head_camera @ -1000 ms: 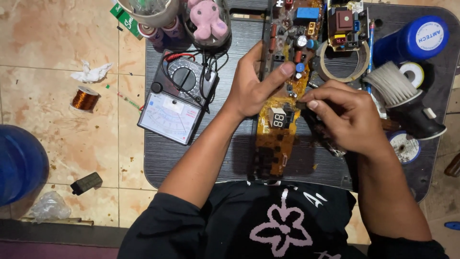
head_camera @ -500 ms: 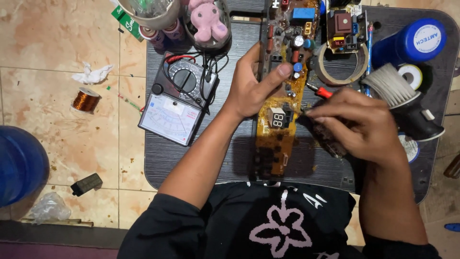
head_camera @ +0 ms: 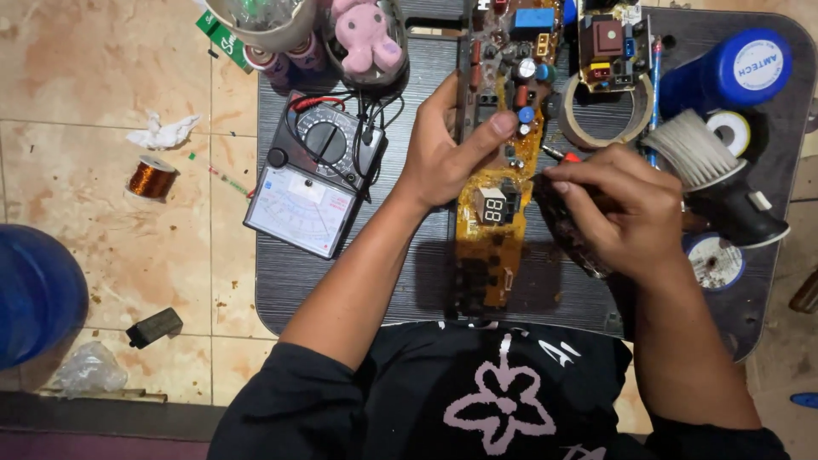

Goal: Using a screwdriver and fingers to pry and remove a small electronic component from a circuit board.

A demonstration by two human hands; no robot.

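Note:
A long yellow circuit board (head_camera: 492, 213) with a small two-digit display lies on a dark tabletop (head_camera: 409, 281). My left hand (head_camera: 447, 145) grips the board's left edge, thumb pressed on its upper part. My right hand (head_camera: 618, 209) pinches a thin tool with a red collar (head_camera: 562, 156), its tip pointing at the board's right edge. A dark, dirty object under my right palm is mostly hidden.
An analog multimeter (head_camera: 311, 175) with leads lies left of the board. A second circuit board (head_camera: 609, 43), tape ring (head_camera: 607, 115), brush (head_camera: 711, 166), blue can (head_camera: 737, 72) and jars crowd the back. A copper coil (head_camera: 152, 177) and blue drum (head_camera: 34, 294) are on the tiled floor.
My right hand has shifted slightly right and up along the board's edge with the tool. My left hand keeps its hold on the board.

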